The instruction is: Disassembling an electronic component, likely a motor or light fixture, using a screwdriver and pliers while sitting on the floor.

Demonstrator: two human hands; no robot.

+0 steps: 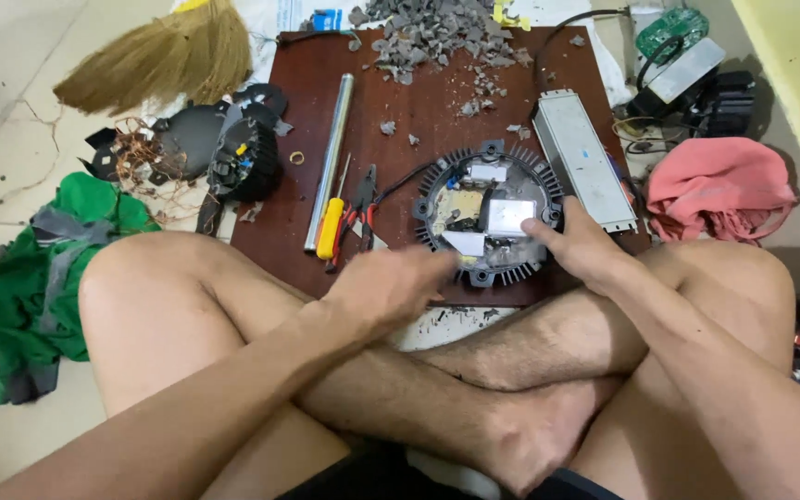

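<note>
A round black finned housing [490,211] with a circuit board and a small silver box inside lies on a dark red board [418,102]. My right hand [578,243] rests on the housing's right rim, fingers touching the silver box. My left hand [391,282] hovers blurred at the housing's lower left edge, fingers curled; whether it holds anything is unclear. I sit cross-legged on the floor behind the board.
A yellow-handled screwdriver [331,225], red pliers [361,208] and a metal tube [331,157] lie left of the housing. A long silver driver box [583,157] sits right. Grey rubble [437,32], a broom [164,56], another black round part [247,159], green cloth [30,268] and pink cloth [719,185] surround.
</note>
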